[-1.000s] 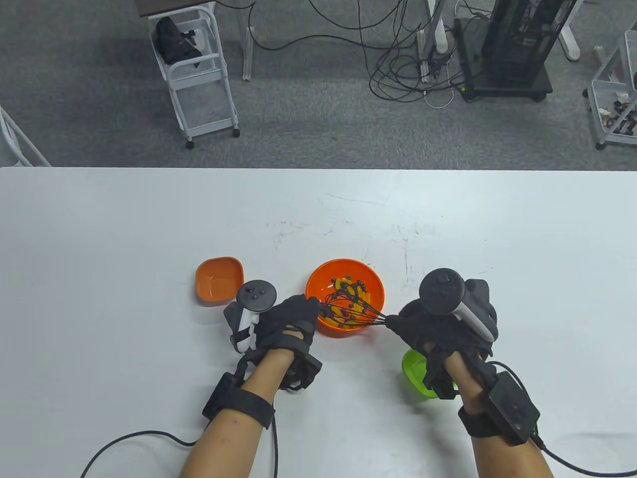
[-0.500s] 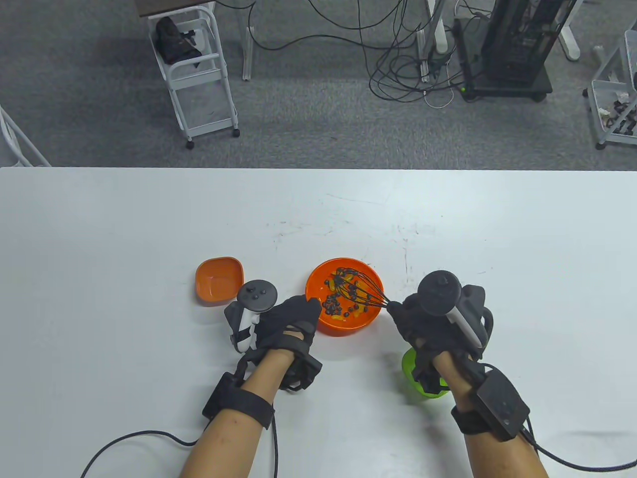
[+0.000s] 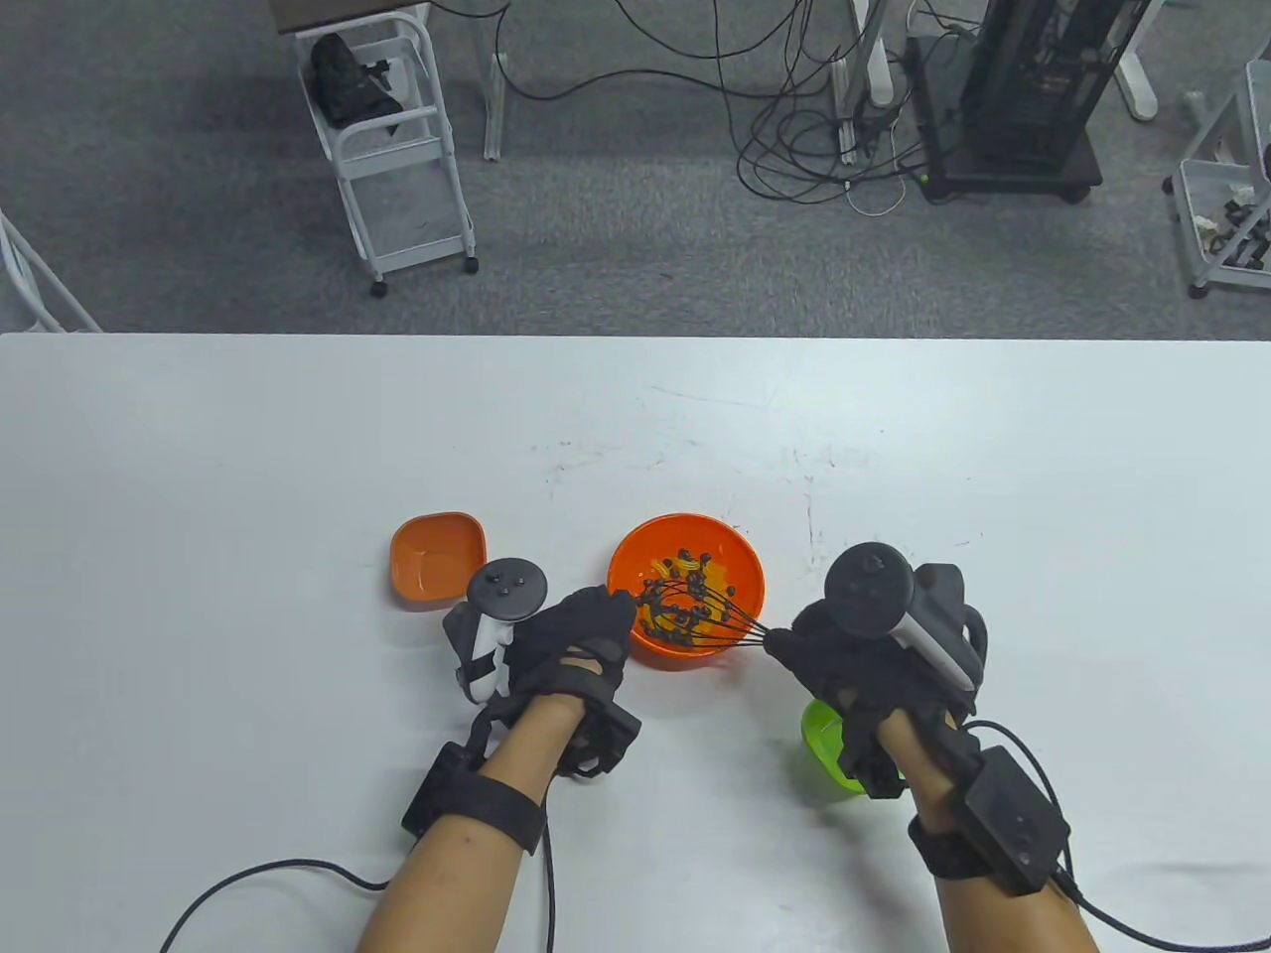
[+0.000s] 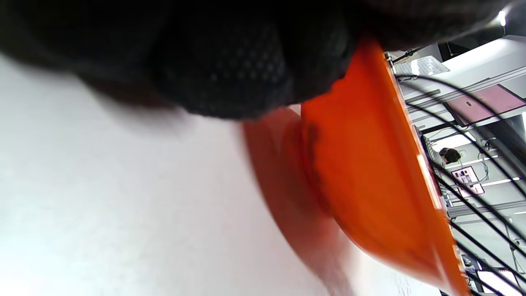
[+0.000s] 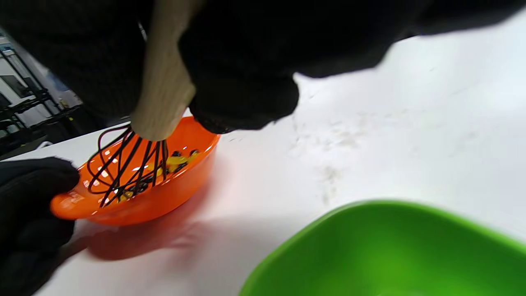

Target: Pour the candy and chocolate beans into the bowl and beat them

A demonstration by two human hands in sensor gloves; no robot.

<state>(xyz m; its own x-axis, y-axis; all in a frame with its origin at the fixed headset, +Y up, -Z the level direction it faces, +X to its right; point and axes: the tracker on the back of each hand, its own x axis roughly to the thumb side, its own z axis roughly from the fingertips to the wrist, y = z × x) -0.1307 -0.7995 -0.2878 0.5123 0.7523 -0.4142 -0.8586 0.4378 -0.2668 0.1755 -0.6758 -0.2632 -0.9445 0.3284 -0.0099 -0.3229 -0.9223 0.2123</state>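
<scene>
An orange round bowl (image 3: 737, 559) near the table's middle holds yellow candy (image 3: 663, 569) and dark chocolate beans (image 3: 685, 556). My left hand (image 3: 581, 635) grips the bowl's left rim (image 5: 65, 202). My right hand (image 3: 854, 655) grips the wooden handle (image 5: 164, 90) of a black wire whisk (image 3: 695, 615), whose wires (image 5: 123, 164) dip into the bowl's near left side. In the left wrist view the bowl's outer wall (image 4: 370, 172) fills the right side under my gloved fingers (image 4: 230, 70).
A small orange square dish (image 3: 437, 558) lies left of the bowl, beyond my left hand. A green dish (image 3: 826, 745) (image 5: 390, 250) sits under my right wrist. Carts, cables and a rack stand on the floor beyond the table's far edge.
The whisk swung from the bowl's near left to its far right, then back to the near left, shifting the beans. My left hand stayed on the rim.
</scene>
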